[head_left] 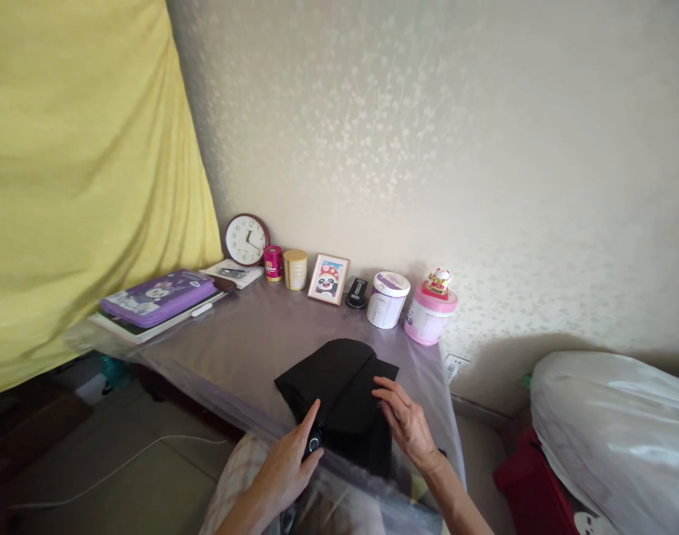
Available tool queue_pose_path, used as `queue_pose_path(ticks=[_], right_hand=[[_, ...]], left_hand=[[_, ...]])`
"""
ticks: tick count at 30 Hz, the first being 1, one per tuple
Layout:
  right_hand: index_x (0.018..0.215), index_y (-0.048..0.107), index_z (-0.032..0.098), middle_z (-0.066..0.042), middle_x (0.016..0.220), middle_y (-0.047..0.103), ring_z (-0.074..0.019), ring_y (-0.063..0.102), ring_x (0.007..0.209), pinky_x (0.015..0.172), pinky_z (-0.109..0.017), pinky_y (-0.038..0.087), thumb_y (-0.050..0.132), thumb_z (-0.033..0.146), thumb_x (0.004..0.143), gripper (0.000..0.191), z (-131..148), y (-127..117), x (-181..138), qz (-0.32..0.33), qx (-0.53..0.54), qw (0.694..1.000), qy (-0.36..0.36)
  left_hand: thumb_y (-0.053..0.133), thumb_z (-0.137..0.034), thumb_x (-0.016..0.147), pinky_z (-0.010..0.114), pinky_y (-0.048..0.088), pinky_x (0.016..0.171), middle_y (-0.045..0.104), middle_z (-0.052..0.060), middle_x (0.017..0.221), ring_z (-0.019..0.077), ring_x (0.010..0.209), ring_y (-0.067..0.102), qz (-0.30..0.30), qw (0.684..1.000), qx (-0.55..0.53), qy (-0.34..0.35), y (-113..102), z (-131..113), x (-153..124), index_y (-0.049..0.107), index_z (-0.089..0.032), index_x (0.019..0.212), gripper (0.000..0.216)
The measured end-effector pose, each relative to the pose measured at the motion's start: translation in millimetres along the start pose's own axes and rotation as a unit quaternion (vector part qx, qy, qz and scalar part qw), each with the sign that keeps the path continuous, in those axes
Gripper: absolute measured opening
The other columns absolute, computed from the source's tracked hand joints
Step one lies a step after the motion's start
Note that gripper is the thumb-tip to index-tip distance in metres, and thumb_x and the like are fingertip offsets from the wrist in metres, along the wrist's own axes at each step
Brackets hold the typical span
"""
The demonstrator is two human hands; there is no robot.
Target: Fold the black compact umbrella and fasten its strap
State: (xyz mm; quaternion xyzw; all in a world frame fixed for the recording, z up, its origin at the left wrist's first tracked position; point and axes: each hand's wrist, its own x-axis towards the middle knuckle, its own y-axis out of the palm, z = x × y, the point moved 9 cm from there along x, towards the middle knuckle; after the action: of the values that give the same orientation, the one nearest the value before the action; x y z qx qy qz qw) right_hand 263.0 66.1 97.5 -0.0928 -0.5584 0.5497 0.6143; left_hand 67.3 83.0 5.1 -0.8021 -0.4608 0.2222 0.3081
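At the near edge of the table [250,334], your two hands rest on a black folded cloth [339,386]. Your left hand [287,464] lies at the cloth's near left corner, index finger stretched forward along the fabric, the other fingers curled loosely around a small dark object with a pale round spot [313,443]; what that object is cannot be told. Your right hand [406,423] sits just right of it, palm down, fingers spread flat and pressing the cloth's right flap, gripping nothing. The cloth lies between and ahead of both hands, its near part hanging over the table edge.

Well beyond your hands, along the wall, stand a framed picture [328,279], a small black device [356,293], a white tub [388,299] and a pink tub [429,316] with a little cat figure [438,281] on its lid. Farther to the left of your left hand are a round clock [246,239], a red can [273,264], a gold can [295,269] and a purple case [158,297] on a stack of books. A yellow curtain [77,171] hangs at far left; a white plastic bag [612,423] sits to the right of your right hand.
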Motion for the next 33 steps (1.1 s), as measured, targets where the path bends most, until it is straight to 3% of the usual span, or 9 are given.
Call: queue_pose_path(ticks=[7, 13, 17, 22, 27, 30, 33], right_hand=[[0.109, 0.059, 0.022, -0.009, 0.117, 0.060, -0.0169, 0.060, 0.106, 0.091, -0.030, 0.051, 0.036, 0.023, 0.096, 0.026, 16, 33, 64, -0.023, 0.015, 0.998, -0.048], [0.108, 0.060, 0.021, -0.008, 0.118, 0.058, -0.0150, 0.059, 0.105, 0.092, -0.026, 0.049, 0.035, 0.023, 0.097, 0.027, 21, 72, 95, -0.007, -0.022, 0.998, -0.055], [0.107, 0.060, 0.022, -0.007, 0.119, 0.058, -0.0148, 0.061, 0.099, 0.087, -0.026, 0.051, 0.035, 0.023, 0.097, 0.027, 20, 101, 104, 0.043, -0.062, 0.995, -0.058], [0.102, 0.061, 0.023, -0.005, 0.115, 0.059, -0.0140, 0.064, 0.087, 0.076, -0.024, 0.053, 0.042, 0.020, 0.095, 0.020, 17, 125, 104, 0.101, -0.111, 0.987, -0.061], [0.098, 0.060, 0.024, -0.003, 0.113, 0.060, -0.0122, 0.064, 0.080, 0.070, -0.021, 0.052, 0.044, 0.020, 0.094, 0.017, 15, 133, 103, 0.126, -0.139, 0.980, -0.065], [0.097, 0.060, 0.023, -0.003, 0.111, 0.060, -0.0125, 0.063, 0.079, 0.070, -0.021, 0.051, 0.045, 0.020, 0.094, 0.016, 16, 137, 104, 0.148, -0.149, 0.975, -0.070], [0.095, 0.061, 0.022, -0.003, 0.109, 0.060, -0.0124, 0.063, 0.079, 0.070, -0.021, 0.051, 0.046, 0.021, 0.094, 0.015, 18, 140, 105, 0.159, -0.153, 0.972, -0.076]], left_hand=[[0.041, -0.025, 0.085, 0.027, 0.034, 0.102, 0.038, 0.006, 0.146, 0.0156, 0.125, 0.046, 0.002, 1.000, -0.020, 0.003, 4, 7, 4, 0.011, -0.019, 0.147, 0.069], [0.041, -0.028, 0.086, 0.029, 0.038, 0.099, 0.051, 0.011, 0.136, 0.0194, 0.119, 0.052, 0.013, 1.000, 0.020, -0.005, 4, 8, 4, 0.017, -0.014, 0.146, 0.066], [0.040, -0.027, 0.086, 0.029, 0.041, 0.094, 0.059, 0.011, 0.126, 0.0200, 0.112, 0.057, 0.023, 0.999, 0.041, -0.019, 3, 7, 5, 0.021, -0.014, 0.145, 0.064], [0.040, -0.029, 0.087, 0.030, 0.040, 0.093, 0.058, 0.011, 0.127, 0.0217, 0.113, 0.056, 0.028, 0.998, 0.053, -0.029, 2, 9, 3, 0.018, -0.016, 0.146, 0.064], [0.042, -0.028, 0.087, 0.027, 0.044, 0.078, 0.064, 0.010, 0.113, 0.0197, 0.094, 0.064, -0.004, 0.996, 0.068, -0.061, -6, 2, -4, -0.013, -0.019, 0.146, 0.081], [0.046, -0.024, 0.085, 0.027, 0.045, 0.075, 0.058, 0.009, 0.119, 0.0199, 0.091, 0.064, -0.002, 0.987, 0.147, -0.065, -8, -11, -2, -0.007, -0.029, 0.146, 0.082], [0.044, -0.017, 0.085, 0.027, 0.046, 0.068, 0.057, 0.010, 0.111, 0.0201, 0.083, 0.064, 0.010, 0.970, 0.221, -0.097, -6, -13, 1, -0.001, -0.030, 0.146, 0.077]])
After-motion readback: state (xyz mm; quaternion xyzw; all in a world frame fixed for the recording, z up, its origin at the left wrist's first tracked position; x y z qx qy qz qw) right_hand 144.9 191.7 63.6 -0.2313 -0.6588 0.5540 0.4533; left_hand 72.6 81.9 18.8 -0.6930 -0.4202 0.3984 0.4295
